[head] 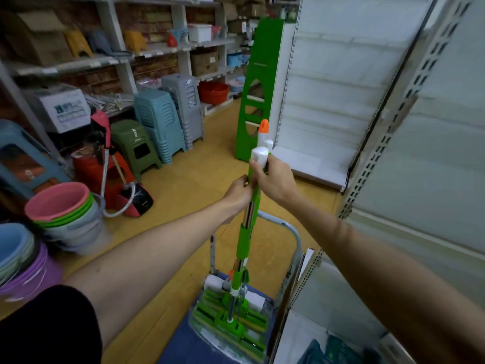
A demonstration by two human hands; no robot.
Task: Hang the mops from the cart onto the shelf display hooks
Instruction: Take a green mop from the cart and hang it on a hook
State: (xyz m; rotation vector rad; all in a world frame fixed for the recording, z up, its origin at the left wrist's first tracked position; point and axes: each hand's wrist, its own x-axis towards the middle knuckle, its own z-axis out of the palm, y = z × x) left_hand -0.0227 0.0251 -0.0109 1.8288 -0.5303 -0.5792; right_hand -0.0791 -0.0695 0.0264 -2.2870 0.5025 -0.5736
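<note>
Head camera looks down along both my bare forearms to the mop handles (252,203), which I hold upright in front of me. My right hand (273,179) wraps round the bundle near its top, fingers curled tight just under the white end caps (258,155); an orange-tipped cap (263,127) stands above them. My left hand (237,191) sits just lower on the left side, its fingertips pinching the green sleeve of the handle, thumb side pressed against it.

Below my hands the chrome and green shafts run down to the green mop heads (231,321), which rest on the blue cart (183,345), in front of its grey push bar (295,237).

To my right stands the white shelf display (341,88) with its slotted uprights (378,143); I cannot make out hooks on it. A green panel (258,82) stands at its far end.

On my left are stacked buckets (63,203), stacked plastic stools (157,122) and a white carton (65,109) with blue printing too blurred to read. No other lettering is legible.
</note>
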